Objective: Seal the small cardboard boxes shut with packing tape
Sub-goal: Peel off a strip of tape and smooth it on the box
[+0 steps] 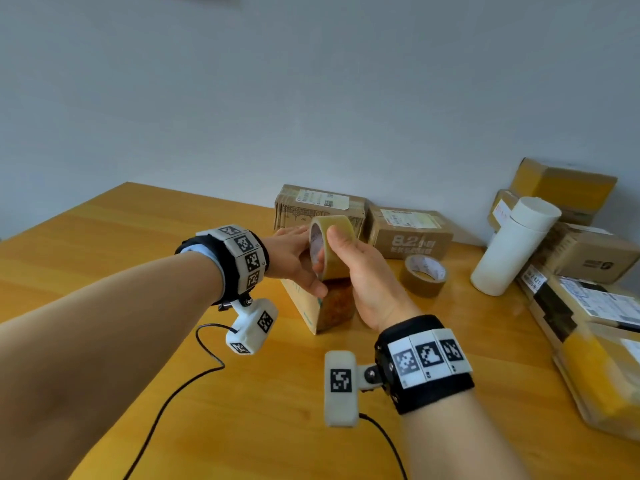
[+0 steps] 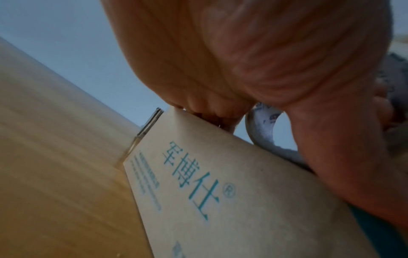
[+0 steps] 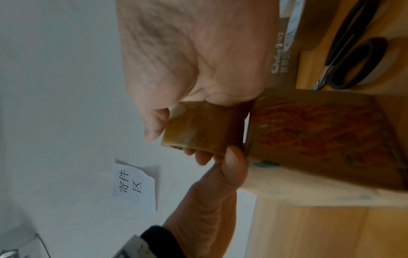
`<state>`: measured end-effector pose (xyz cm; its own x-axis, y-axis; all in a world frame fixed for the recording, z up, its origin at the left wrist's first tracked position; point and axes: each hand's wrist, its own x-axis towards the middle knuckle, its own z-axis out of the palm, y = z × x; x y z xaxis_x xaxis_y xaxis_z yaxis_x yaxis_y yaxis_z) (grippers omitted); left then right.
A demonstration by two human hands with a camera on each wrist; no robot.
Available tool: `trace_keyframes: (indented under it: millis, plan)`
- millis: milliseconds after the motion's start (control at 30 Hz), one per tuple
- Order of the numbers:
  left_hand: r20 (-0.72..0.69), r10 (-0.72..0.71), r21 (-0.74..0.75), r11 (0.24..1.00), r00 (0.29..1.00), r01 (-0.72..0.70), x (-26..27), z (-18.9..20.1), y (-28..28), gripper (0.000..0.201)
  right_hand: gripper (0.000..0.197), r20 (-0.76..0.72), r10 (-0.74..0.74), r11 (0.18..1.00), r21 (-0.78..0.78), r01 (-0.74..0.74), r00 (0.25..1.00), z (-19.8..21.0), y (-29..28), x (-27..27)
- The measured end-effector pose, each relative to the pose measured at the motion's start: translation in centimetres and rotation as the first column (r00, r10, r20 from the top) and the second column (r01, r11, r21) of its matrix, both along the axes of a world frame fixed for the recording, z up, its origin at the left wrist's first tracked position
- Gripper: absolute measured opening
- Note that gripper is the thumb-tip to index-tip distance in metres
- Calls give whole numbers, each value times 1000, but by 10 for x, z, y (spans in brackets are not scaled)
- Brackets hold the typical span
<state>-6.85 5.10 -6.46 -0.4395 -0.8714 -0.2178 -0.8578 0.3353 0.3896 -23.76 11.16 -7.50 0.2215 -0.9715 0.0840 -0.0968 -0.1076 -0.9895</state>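
Note:
A small cardboard box with teal print stands upright on the wooden table. One of its faces is covered in glossy tape. Just above its top, both hands hold a roll of clear yellowish packing tape. My right hand grips the roll from the right, thumb over its outer band. My left hand pinches the roll's lower edge, with the thumb in front and the fingers behind. The roll's white core shows beside my left palm.
A second, brown tape roll lies to the right of the box, with black scissors near it. Taped parcels line the wall behind. More parcels and a white cylinder crowd the right side. Wrist-camera cables trail over the front.

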Motion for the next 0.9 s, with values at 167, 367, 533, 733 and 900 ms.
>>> trace_keyframes:
  millis: [167, 367, 533, 733, 900]
  plan:
    - [53, 17, 28, 999, 998, -18, -2, 1, 1, 139, 50, 89, -72, 997, 23, 70, 993, 5, 2, -14]
    - [88, 93, 54, 994, 992, -98, -5, 7, 7, 124, 46, 40, -129, 992, 15, 128, 991, 20, 19, -22]
    - [109, 84, 39, 995, 990, -88, -8, 10, 9, 117, 40, 29, -146, 986, 85, 143, 989, 31, 32, -26]
    - [111, 70, 34, 997, 991, -74, -10, 12, 11, 111, 38, -56, -163, 972, 161, 170, 985, 27, 42, -31]
    - [167, 31, 4, 999, 985, -32, -13, 11, 11, 108, 37, -66, -177, 960, 208, 187, 982, 22, 44, -33]
